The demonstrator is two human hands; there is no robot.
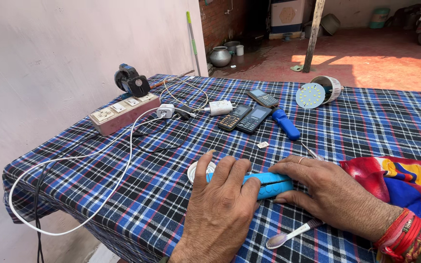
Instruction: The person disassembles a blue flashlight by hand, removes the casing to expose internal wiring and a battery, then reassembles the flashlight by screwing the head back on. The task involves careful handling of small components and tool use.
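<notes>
Both hands rest on a blue torch-like device (269,185) lying on the table (366,122), which is covered with a blue checked cloth. Left hand (220,204) lies palm down over the device's left end, fingers curled loosely over it and pressing it to the cloth; right hand (325,187) covers its right end, fingers laid along the top and thumb against the near side. Neither hand lifts it.

The device lies flat near the table's near edge, its long axis running left to right, roughly parallel to that edge. Its left end meets a white round part (194,170) just under the left thumb; whether the two are joined I cannot tell. A white toothbrush (291,235) lies just near of the device, close to the near edge, slanting up to the right.

Open cloth spreads left of the hands, crossed only by a white cable (74,158) and a black cable (40,195) that trail over the left edge. A pink wall stands close on the left. Farther off lie three mobile phones (247,114), a blue handle (286,124), a white charger (220,107), a power strip (123,113) and an LED bulb (317,91). A bright patterned cloth (400,180) crowds the right side beside the right wrist.
</notes>
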